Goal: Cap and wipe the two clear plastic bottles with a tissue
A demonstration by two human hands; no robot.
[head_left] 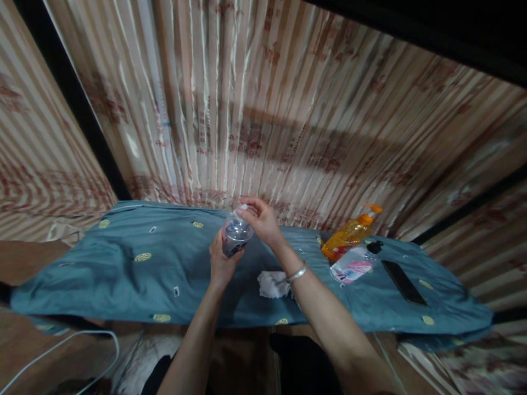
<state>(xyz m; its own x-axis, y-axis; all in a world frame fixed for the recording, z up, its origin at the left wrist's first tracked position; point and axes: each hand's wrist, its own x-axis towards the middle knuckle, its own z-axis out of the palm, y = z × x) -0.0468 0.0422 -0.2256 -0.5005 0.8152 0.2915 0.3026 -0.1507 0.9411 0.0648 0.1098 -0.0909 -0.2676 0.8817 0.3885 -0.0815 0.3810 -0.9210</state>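
Observation:
A clear plastic bottle [237, 230] with a white top and a dark label is held up above the blue-green cloth. My left hand [222, 264] is wrapped round its lower body. The fingers of my right hand [262, 220] close on the white cap [243, 207] at its upper end; part of the cap is hidden behind them. A silvery bracelet sits on my right wrist. Below the right forearm lies a crumpled white tissue [272, 285] on the cloth, partly covered by the arm.
To the right lie an orange pump bottle [346, 238], a clear bottle with pink label and black top [352, 265], and a dark phone [403, 282]. The cloth [123, 274] covers a narrow surface before a striped curtain [263, 109]. A white cable [111, 332] loops at lower left.

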